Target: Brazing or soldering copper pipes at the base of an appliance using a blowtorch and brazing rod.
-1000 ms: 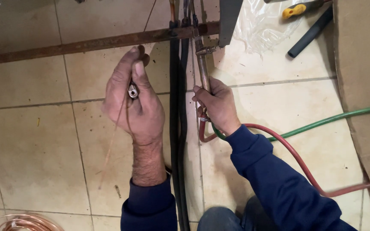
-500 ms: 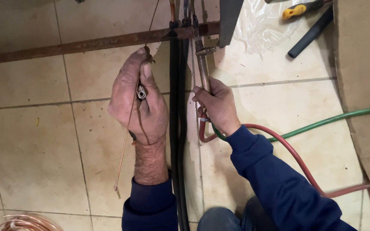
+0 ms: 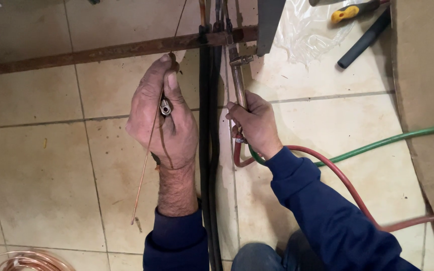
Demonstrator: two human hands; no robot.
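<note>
The left hand [image 3: 163,118], at the centre of the frame, is curled shut around a thin copper-coloured brazing rod [image 3: 144,168], thumb and forefinger pinching it near the top. The rod runs down and to the left out of the fist and ends free above the floor; above the fingers it goes on as a fine line toward the top edge. A small silvery metal fitting [image 3: 165,106] shows between the thumb and the fingers.

The right hand [image 3: 253,123], just right of centre, is closed around the handle of a metal gas torch [image 3: 238,80], whose tube points up toward the top of the frame. From under this hand a red rubber hose [image 3: 347,183] and a green rubber hose [image 3: 377,145] loop out and run off to the right edge.

Between the two hands a bundle of black insulated pipes [image 3: 209,150] runs straight from top to bottom, separating them. A rusty brown metal bar [image 3: 101,51] crosses the upper part of the frame, passing by the bundle near the torch's tip.

All of this lies over beige floor tiles [image 3: 41,175]. At the upper right are crumpled clear plastic sheeting [image 3: 305,35], a yellow-handled tool [image 3: 350,11] and a black foam tube [image 3: 365,39]; brown cardboard [image 3: 425,90] fills the right edge. A coil of copper tubing [image 3: 26,262] sits in the lower left corner.
</note>
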